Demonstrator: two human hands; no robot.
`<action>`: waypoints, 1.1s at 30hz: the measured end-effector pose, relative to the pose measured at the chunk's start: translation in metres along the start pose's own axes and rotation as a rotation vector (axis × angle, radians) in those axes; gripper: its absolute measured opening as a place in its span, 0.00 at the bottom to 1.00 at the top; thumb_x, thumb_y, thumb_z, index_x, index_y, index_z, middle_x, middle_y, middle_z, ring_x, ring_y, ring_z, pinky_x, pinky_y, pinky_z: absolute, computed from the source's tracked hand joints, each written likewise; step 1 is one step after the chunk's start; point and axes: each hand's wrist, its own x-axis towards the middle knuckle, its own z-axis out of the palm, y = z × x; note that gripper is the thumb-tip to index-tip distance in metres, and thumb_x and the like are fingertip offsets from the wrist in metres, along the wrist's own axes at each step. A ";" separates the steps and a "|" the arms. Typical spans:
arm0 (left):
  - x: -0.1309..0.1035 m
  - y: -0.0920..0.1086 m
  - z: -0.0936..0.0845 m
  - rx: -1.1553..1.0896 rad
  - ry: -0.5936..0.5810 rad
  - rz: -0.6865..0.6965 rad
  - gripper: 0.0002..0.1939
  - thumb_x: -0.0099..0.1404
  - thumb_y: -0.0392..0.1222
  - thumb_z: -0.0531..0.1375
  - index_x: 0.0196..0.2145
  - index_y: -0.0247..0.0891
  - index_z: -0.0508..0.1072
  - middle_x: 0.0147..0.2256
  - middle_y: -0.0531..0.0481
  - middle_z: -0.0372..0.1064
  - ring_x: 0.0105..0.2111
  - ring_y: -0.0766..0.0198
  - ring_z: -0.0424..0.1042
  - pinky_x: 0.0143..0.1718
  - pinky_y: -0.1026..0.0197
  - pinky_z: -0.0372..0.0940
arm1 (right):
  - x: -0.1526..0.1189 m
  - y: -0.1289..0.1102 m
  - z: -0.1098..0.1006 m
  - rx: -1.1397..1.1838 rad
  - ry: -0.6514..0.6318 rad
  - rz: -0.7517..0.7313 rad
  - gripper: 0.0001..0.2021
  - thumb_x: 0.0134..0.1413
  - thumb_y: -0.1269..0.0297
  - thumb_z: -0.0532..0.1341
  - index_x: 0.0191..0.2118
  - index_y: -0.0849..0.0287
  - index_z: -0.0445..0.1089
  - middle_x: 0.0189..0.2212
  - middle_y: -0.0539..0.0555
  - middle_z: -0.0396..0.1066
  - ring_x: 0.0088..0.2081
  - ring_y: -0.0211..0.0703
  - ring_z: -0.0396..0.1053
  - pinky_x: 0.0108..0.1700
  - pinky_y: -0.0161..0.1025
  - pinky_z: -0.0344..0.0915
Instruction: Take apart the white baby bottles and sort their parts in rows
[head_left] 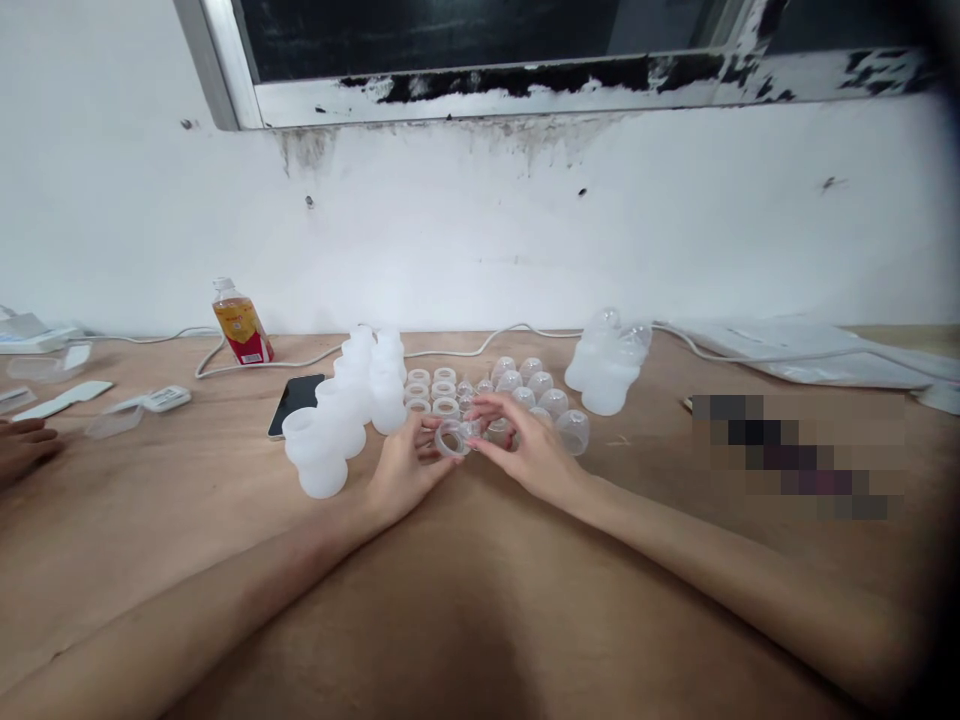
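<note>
My left hand [405, 468] pinches a translucent bottle ring [448, 440], tilted so its opening shows. Close against it, my right hand [536, 450] has thumb and fingers closed on a small clear bottle nipple [471, 430], partly hidden by the fingers. Behind the left fingers lie two rows of similar rings [444, 376], beside several more clear nipples [465, 388]. Clear dome caps [540, 383] stand in rows behind my right hand. Left of my left hand are several frosted white bottles [323, 476] with narrowed waists.
A dark phone [298, 400] lies behind the bottles. Farther left stands a drink bottle [241, 325]. Capped bottles [606, 380] stand at the back right, near a plastic bag [795, 355]. A white cable [480, 348] runs along the wall. Another person's hand [26, 448] rests at the left edge.
</note>
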 end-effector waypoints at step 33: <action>-0.006 0.010 -0.005 0.290 -0.063 0.341 0.15 0.53 0.37 0.59 0.40 0.38 0.63 0.48 0.42 0.56 0.50 0.57 0.56 0.46 0.54 0.58 | 0.000 -0.006 0.014 0.787 -0.218 0.460 0.16 0.42 0.63 0.59 0.41 0.60 0.63 0.34 0.52 0.66 0.28 0.36 0.67 0.21 0.32 0.68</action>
